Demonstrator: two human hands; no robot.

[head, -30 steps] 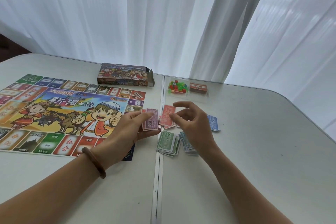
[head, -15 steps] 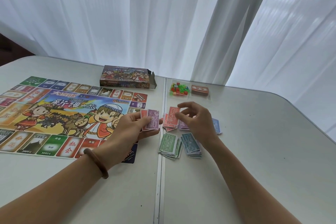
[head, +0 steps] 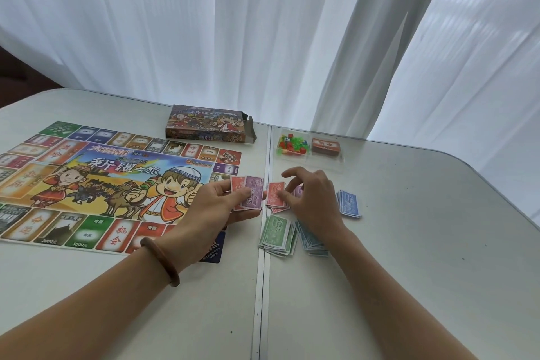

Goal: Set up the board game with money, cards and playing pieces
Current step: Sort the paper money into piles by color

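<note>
Your left hand (head: 216, 207) lies over the board's (head: 87, 184) near right corner, thumb and fingers clasping a small fan of notes (head: 251, 196), one red and one purple, just past the board's right edge. Your right hand (head: 315, 204) hovers further right of the board, fingers bent down onto the red pile (head: 276, 197); you can't tell whether they pinch the top note or only touch it. Nearer you, also right of the board, lie the green pile (head: 276, 232) and, touching it, the teal pile (head: 311, 238). The blue pile (head: 349, 203) sits farthest right of the board. Beyond the board's far right corner a clear tray (head: 306, 163) holds the pieces (head: 290, 145) and the cards (head: 325, 147). The box (head: 209, 128) lies just behind the board's far edge, its flap open.
</note>
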